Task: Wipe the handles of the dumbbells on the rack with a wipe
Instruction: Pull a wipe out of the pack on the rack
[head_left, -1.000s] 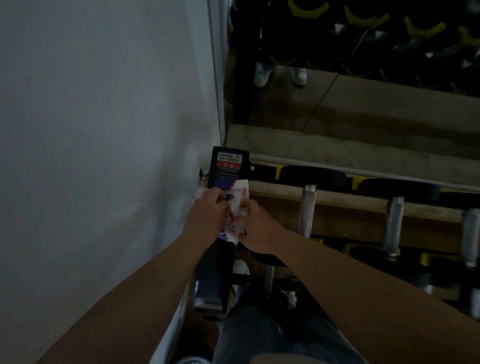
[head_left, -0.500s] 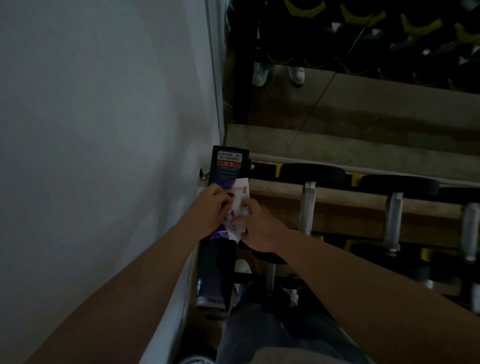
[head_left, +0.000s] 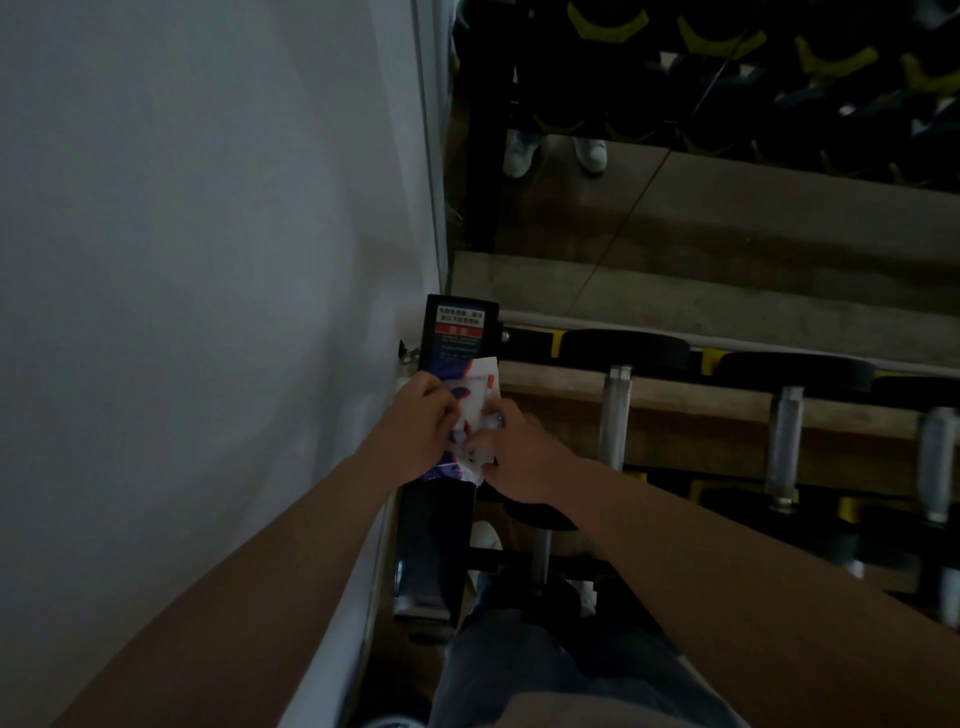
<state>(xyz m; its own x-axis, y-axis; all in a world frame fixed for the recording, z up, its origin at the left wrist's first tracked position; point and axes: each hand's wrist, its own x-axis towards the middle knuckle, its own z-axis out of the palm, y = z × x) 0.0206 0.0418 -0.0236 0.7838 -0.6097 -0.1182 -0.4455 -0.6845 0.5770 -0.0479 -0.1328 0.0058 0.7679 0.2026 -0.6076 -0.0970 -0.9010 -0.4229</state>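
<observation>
The left fingers (head_left: 440, 402) are curling over the left edge of the wipe packet (head_left: 477, 402), and the right fingers (head_left: 485, 444) are pinching its lower right part, where the wrapper is bunching into shiny creases. The left hand (head_left: 413, 431) and right hand (head_left: 522, 460) are meeting knuckle to knuckle around it. The packet is running lengthwise away from the person, its far end pointing up toward the red-and-white label on the rack post (head_left: 460, 332) and its near end showing below the hands. It is looking like thin, glossy film, white with blue and red print; in this dim light the print is staying unreadable.

The packet is sitting over the black, square-edged post, just beside the pale, smooth wall (head_left: 182, 260). To the right, the dumbbell handles (head_left: 613, 415) are lying on the rack as grey metal cylinders, each with its long axis pointing away from the person, across a wooden rail (head_left: 701, 400). Black round dumbbell heads (head_left: 623, 349) are capping their far ends. Blue jeans (head_left: 545, 670) are showing below the forearms.
</observation>
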